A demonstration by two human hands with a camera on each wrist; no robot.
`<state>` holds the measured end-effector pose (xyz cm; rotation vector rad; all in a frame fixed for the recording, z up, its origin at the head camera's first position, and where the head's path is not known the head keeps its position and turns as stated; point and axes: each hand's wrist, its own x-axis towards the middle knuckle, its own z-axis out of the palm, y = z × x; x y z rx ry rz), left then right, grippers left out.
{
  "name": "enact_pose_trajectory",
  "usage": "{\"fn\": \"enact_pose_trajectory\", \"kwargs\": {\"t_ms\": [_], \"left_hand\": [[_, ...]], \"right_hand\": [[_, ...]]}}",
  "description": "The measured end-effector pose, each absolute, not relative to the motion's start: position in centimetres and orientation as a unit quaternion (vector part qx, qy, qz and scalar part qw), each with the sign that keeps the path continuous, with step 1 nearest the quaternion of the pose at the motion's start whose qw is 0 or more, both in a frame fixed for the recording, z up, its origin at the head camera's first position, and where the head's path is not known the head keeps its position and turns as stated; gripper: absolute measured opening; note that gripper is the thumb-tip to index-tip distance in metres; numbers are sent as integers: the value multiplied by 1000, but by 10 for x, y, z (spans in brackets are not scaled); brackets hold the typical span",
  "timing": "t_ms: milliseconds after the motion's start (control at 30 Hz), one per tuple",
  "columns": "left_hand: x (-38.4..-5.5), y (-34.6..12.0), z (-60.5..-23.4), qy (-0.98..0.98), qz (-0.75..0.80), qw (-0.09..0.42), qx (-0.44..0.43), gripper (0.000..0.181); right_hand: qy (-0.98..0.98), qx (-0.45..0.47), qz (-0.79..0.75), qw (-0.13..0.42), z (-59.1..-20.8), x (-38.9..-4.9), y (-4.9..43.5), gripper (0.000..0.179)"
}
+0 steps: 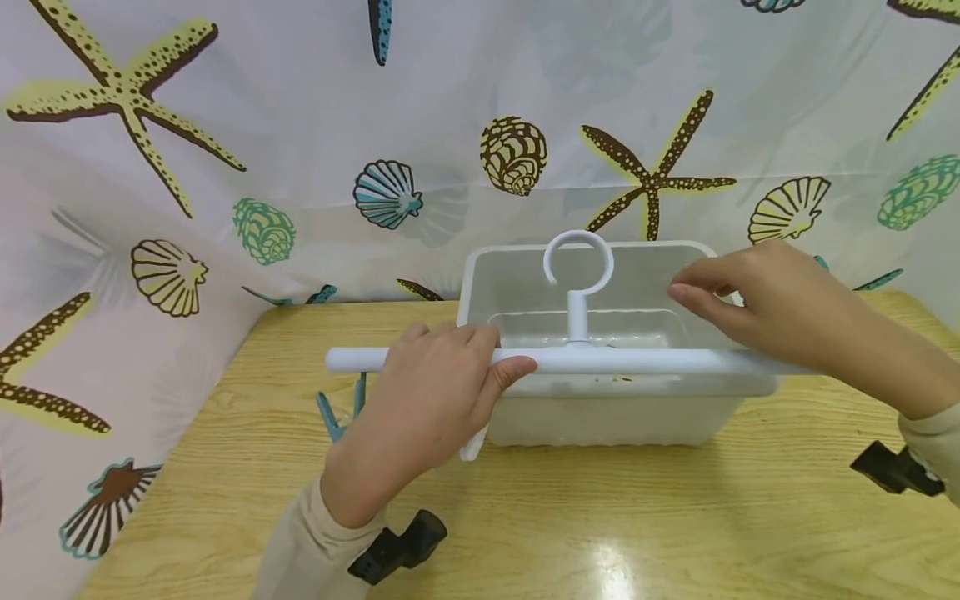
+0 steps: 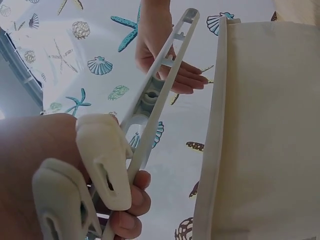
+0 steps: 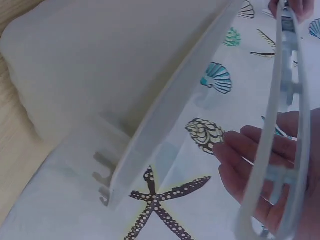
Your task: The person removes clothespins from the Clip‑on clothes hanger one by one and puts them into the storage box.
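A long white clip hanger (image 1: pixel 645 361) with a ring-shaped hook (image 1: pixel 577 308) is held level in front of a bin. My left hand (image 1: pixel 435 392) grips its bar left of the hook, the thumb along the front and the fingers curled round it. White clips (image 2: pixel 105 162) hang beside those fingers in the left wrist view. Below the bar, near the left hand, show a blue-green clip (image 1: pixel 333 417) and a white clip (image 1: pixel 472 443). Near the bar's other end, my right hand (image 1: pixel 772 292) has its fingers loosely extended, holding nothing; in the right wrist view they lie behind the bar.
A whitish plastic bin (image 1: pixel 615 417) stands on the wooden table (image 1: pixel 600 508), just beyond the hanger, with its far rim close to the back. A curtain (image 1: pixel 315 108) printed with starfish and shells hangs behind and at the left.
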<state>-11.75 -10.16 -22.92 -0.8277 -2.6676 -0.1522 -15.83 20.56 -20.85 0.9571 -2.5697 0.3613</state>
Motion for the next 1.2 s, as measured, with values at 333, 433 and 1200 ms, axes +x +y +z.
{"fn": "enact_pose_trajectory", "kwargs": {"t_ms": [333,433,1200], "left_hand": [[-117,-103,-228,-931,-61,227,-278,41],[-117,-104,-228,-918,-69,266,-285,37],[-88,-103,-220,-915,-184,248,-258,25]], "right_hand": [[-903,347,111,226,-215,-123,213,22],[-893,357,80,262,-221,-116,214,28],[-831,348,-1,433,-245,-117,226,60]]}}
